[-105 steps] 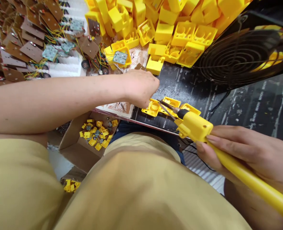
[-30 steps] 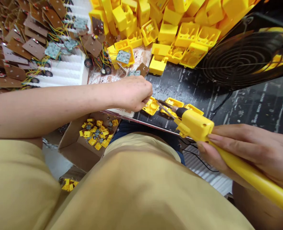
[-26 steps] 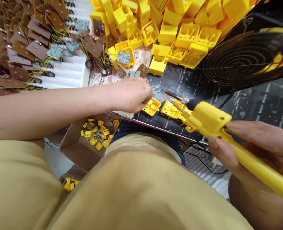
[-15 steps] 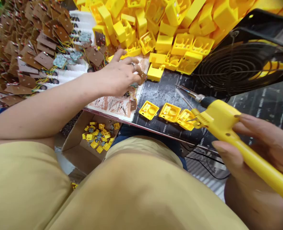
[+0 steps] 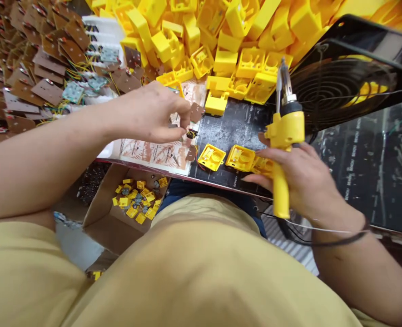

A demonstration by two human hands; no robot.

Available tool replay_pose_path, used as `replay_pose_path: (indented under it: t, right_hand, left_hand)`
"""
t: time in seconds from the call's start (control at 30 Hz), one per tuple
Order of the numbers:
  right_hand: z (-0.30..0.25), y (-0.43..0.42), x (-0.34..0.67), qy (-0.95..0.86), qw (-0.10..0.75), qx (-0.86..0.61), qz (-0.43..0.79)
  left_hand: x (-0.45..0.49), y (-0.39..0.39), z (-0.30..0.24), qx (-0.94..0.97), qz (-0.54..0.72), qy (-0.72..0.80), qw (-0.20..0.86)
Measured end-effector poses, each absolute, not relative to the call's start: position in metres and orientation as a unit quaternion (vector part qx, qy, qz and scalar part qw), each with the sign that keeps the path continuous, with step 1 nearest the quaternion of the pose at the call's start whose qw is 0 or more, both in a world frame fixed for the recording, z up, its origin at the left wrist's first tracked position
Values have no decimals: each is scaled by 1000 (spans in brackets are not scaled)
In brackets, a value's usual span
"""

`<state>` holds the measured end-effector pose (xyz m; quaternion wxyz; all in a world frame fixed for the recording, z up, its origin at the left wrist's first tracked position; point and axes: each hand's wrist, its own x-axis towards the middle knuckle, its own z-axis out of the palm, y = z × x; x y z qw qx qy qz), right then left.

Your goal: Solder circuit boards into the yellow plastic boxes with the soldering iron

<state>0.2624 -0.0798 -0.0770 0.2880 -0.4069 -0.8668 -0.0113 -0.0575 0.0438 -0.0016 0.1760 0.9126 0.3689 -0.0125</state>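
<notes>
My left hand (image 5: 153, 113) is pinched on a small brown circuit board (image 5: 196, 112) with wires and a little round part hanging below it, just above the printed paper (image 5: 153, 152). My right hand (image 5: 299, 181) is wrapped round a yellow soldering iron (image 5: 284, 136), held upright with its metal tip pointing away from me. Its fingertips rest by three open yellow plastic housings (image 5: 211, 157) lined up on the black mat (image 5: 231, 131). The rightmost housing is partly hidden by my fingers.
A big heap of yellow housings (image 5: 228, 36) fills the back. Brown wired circuit boards (image 5: 33, 68) pile up at the left. A black fan (image 5: 337, 86) stands at the right. An open cardboard box (image 5: 132, 204) of small yellow pieces sits below the table edge. The iron's cord (image 5: 320, 236) loops by my wrist.
My left hand left the leftmost housing, reached back to the boards and now pinches one. My right hand swung the soldering iron from lying over the housings to standing upright.
</notes>
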Motion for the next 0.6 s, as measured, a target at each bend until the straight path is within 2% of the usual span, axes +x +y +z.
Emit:
replay_pose_path:
  t: [0.13, 0.23, 0.4, 0.6]
  right_hand:
    - [-99, -70, 240, -854, 299, -426, 6]
    - [-100, -69, 224, -851, 318, -418, 16]
    - [-83, -77, 229, -836, 365, -410, -2]
    - [-64, -94, 250, -817, 407, -406, -48]
  left_hand:
    - [-49, 43, -14, 868, 28, 390, 306]
    - [-43, 40, -24, 851, 42, 399, 337]
    - [-38, 35, -22, 862, 52, 404, 302]
    - [-23, 29, -15, 910, -15, 376, 173]
